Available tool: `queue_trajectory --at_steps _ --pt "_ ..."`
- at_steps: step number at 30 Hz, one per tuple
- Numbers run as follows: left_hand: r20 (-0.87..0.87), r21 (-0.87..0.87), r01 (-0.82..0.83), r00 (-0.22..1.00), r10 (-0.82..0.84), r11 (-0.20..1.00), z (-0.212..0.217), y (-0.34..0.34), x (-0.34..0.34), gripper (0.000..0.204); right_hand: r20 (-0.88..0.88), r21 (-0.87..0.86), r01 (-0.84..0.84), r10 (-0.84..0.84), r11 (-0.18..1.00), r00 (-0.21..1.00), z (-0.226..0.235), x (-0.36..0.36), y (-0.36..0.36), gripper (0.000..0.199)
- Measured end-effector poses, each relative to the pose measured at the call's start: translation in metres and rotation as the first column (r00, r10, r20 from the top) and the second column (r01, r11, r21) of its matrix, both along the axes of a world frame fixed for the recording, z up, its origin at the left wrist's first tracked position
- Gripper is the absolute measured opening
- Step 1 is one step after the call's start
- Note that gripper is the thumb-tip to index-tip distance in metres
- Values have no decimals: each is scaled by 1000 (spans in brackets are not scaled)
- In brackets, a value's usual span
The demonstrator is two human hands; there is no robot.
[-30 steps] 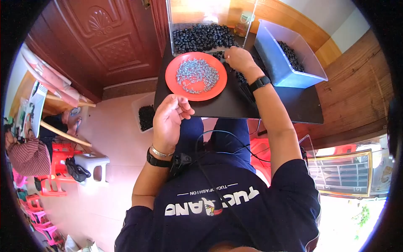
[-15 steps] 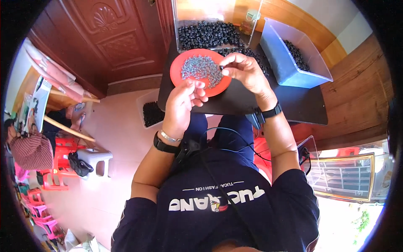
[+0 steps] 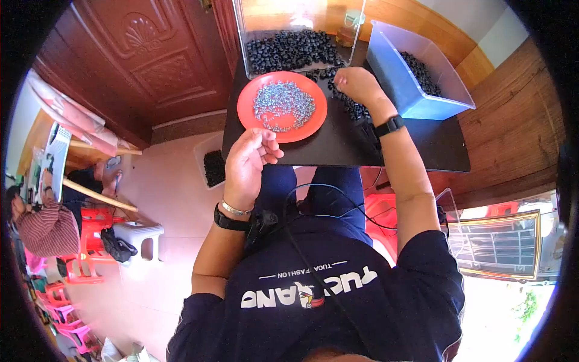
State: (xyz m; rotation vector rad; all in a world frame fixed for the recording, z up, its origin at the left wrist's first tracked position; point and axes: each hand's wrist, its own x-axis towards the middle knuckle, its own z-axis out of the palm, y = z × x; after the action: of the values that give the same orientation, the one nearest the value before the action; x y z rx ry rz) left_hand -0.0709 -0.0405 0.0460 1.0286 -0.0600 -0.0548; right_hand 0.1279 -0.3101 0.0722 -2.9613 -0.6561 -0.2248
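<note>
A red plate (image 3: 246,114) holds many small silvery metal pieces, which look like screws (image 3: 280,99). Just off its near edge is my left hand (image 3: 246,160), thumb and forefinger pressed together and the other fingers curled. Whatever may be in that pinch is too small to make out. My right hand (image 3: 362,87) is to the right of the plate, over a loose pile of small black knob-like parts (image 3: 356,110). Its fingers are bent inward and their tips are mostly hidden, so what they hold does not show.
Behind the plate stands a clear bin (image 3: 243,45) with black parts heaped inside. A translucent blue bin (image 3: 416,102) with more is at the right of the dark table (image 3: 422,145). Another tub (image 3: 202,158) sits on the floor. Cables cross my lap. A person (image 3: 45,229) is at far left.
My right hand has left the plate's right edge, where it pinched a small black part, and moved right over the black pile. My left hand has drawn slightly back toward me.
</note>
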Motion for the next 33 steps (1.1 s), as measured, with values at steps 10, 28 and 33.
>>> queue_trajectory --at_steps 10,28,33 --pt "-10 -43 2 1000 -2 999 -4 1 -1 28 55 -109 -31 37 994 998 -13 39 31 19" --pt "74 -8 76 994 -75 997 26 -27 1 26 -16 967 -137 590 214 807 17 -140 59 40" --pt "83 -4 118 990 -118 993 17 -33 -4 24 22 964 -170 579 204 815 4 -157 61 41"
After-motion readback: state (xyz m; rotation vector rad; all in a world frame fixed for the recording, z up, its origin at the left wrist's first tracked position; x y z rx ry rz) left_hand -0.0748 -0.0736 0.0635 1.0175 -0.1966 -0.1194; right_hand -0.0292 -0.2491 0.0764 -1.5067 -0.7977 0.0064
